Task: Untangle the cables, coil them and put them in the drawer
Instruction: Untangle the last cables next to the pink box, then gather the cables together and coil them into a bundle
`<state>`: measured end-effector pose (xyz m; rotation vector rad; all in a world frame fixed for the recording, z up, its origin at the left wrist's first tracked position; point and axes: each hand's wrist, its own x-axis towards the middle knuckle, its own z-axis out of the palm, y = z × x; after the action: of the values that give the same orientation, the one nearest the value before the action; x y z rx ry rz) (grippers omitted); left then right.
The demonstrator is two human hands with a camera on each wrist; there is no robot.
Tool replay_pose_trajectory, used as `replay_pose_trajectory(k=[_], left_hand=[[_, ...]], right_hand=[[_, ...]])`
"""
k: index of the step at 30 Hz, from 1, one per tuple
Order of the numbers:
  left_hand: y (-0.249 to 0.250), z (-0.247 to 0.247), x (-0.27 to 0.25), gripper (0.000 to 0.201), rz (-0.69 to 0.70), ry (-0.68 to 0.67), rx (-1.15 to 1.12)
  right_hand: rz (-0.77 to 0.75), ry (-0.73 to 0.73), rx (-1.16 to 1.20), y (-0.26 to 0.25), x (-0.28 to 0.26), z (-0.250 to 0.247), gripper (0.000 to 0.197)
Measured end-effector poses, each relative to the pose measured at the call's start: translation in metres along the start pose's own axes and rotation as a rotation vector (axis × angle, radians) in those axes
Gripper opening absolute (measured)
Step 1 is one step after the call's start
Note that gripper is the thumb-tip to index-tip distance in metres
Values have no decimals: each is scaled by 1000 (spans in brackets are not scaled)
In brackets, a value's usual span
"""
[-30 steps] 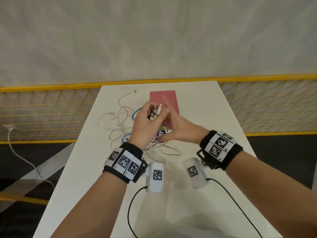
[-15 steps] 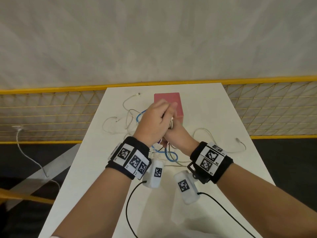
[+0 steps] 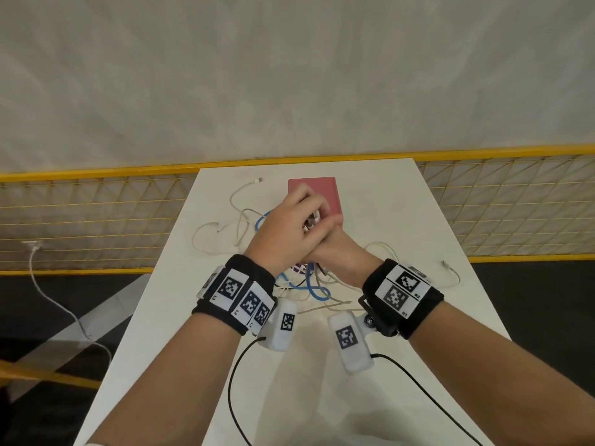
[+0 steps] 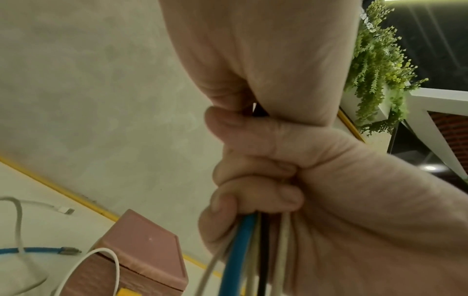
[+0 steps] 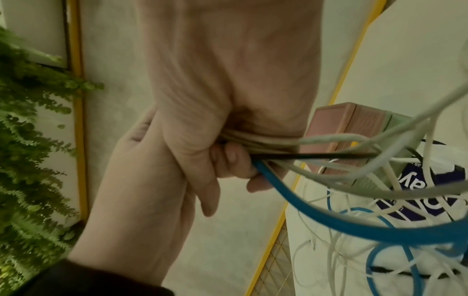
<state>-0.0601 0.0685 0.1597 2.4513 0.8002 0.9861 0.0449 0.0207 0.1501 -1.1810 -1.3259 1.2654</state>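
Note:
My left hand [image 3: 286, 230] is a fist round a bundle of cables [image 4: 255, 240], blue, white and black, above the white table [image 3: 386, 201]. My right hand [image 3: 338, 252] is pressed against it from the right, its fingers closed over the cable ends [image 3: 311, 221] that stick out of the fist. From the fist the blue cable [image 5: 329, 226] and white cables [image 5: 336, 138] hang into a loose tangle [image 3: 310, 286] on the table. Just behind the hands stands the small pink drawer box [image 3: 323, 188]; I cannot tell whether it is open.
One white cable [image 3: 239, 201] trails to the back left, another cable end [image 3: 450, 272] lies at the right. A purple and white packet [image 5: 418, 190] sits under the tangle. Yellow mesh fencing [image 3: 96, 220] flanks the narrow table. Black wrist-camera leads [image 3: 231, 381] run towards me.
My right hand, open beside the left a second ago, has closed onto the cable ends. Both hands sit lower and nearer me, and a white cable end now lies at the right.

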Motion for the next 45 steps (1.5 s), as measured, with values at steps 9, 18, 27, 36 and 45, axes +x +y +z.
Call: replay_pose_trajectory(k=[9,18,27,36,45], left_hand=[[1,6,-3,30,-43,71,-20],[-12,-14,13,33,-231,368,-138],[-11,10,-13,31,176,24,347],[-11,3,-1,74,27,-235,370],[-39,-46,8,22,-313,113,308]], right_hand=[[-33,40,-15,7,6,-1,24],[-97,44,-340,24,2,-7,42],[71,-35,-538,16,17,-11,23],[118,-218,-376,3,2,-25,27],[-11,-80,-564,10,-20,-86,39]])
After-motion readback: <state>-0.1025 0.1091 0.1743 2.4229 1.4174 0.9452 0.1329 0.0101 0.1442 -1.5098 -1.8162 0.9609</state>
